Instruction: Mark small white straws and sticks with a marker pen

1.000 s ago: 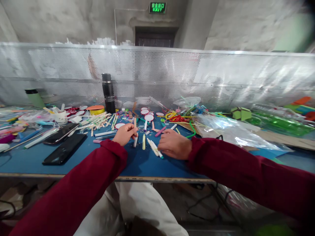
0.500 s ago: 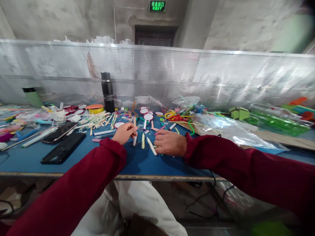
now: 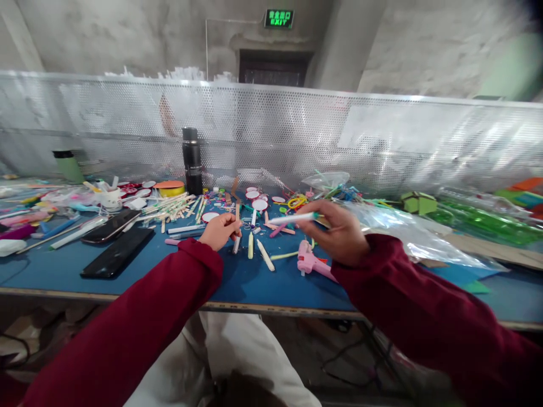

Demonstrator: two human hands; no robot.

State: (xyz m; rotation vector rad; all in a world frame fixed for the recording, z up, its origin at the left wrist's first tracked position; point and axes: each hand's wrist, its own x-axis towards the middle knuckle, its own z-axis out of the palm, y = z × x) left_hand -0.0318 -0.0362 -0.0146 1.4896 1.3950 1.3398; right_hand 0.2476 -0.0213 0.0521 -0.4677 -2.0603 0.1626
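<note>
My right hand (image 3: pixel 341 232) is raised over the table and holds a white marker pen (image 3: pixel 294 219) with a teal end, blurred by motion. Below that hand lies a pink hot glue gun (image 3: pixel 306 259). My left hand (image 3: pixel 220 230) is closed in a pinch near the table's middle; whatever is between its fingertips is too small to make out. Just under those fingertips is a short whitish stick (image 3: pixel 236 245). Between my hands lie a pale yellow marker (image 3: pixel 250 246) and a cream-coloured marker (image 3: pixel 266 256), both apart from my fingers.
Two dark phones (image 3: pixel 116 254) lie left of my left arm. Craft sticks (image 3: pixel 173 210), a black thermos (image 3: pixel 192 164) and a white cup (image 3: pixel 111 199) stand or lie behind. Clear plastic bags (image 3: pixel 407 232) and a green bottle (image 3: pixel 487 217) are at the right. A perforated metal panel (image 3: pixel 288 135) closes the back.
My right hand has lifted from the table and moved right, now with the white marker in it. The glue gun has come into view. My left hand keeps its pinch by the whitish stick.
</note>
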